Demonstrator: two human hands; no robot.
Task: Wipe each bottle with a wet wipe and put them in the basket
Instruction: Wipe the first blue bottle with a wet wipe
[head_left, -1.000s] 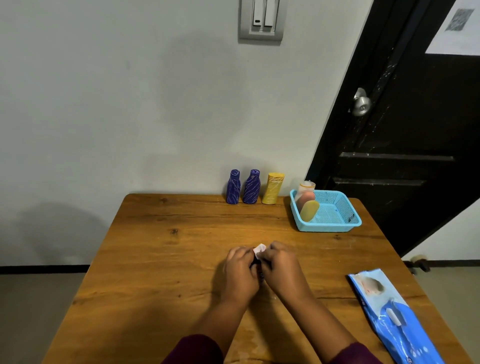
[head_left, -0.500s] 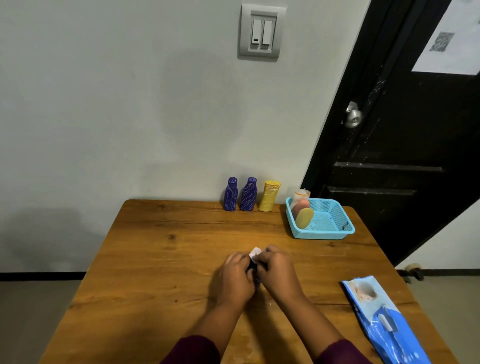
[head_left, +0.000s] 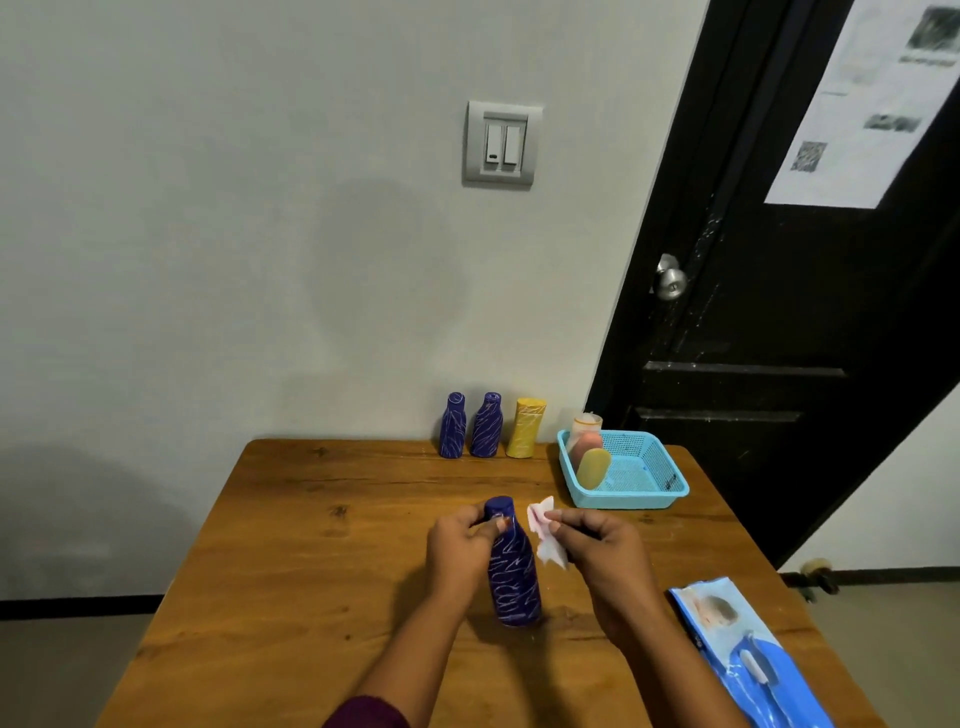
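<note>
Pack of wipes: the blue pack (head_left: 748, 660) lies flat on the worktop (head_left: 311, 545), close to us on the right.
Our left hand: our left hand (head_left: 457, 551) holds the blue bottle (head_left: 511, 571) near its top, with the fingers curled tight round the neck.
Bottle in hand: it is in the middle, between our two hands. Its bottom looks to rest on the worktop.
Our right hand: our right hand (head_left: 597, 556) pinches the wet wipe (head_left: 545, 540) between thumb and fingers, just beside the bottle. The wipe does not seem to touch it.
How to wipe well: we think we should keep the bottle still, wrap the wipe round it and rub from top to bottom, all the way round. The wipe is crumpled, so opening it first may help.
Basket: the light blue basket (head_left: 623, 500) sits further back on the right. An orange bottle (head_left: 587, 444) and a yellow one (head_left: 594, 467) lean inside at its left end.
Bottles waiting: two more blue bottles (head_left: 452, 426) and a yellow bottle (head_left: 525, 428) stand in a row by the wall.
</note>
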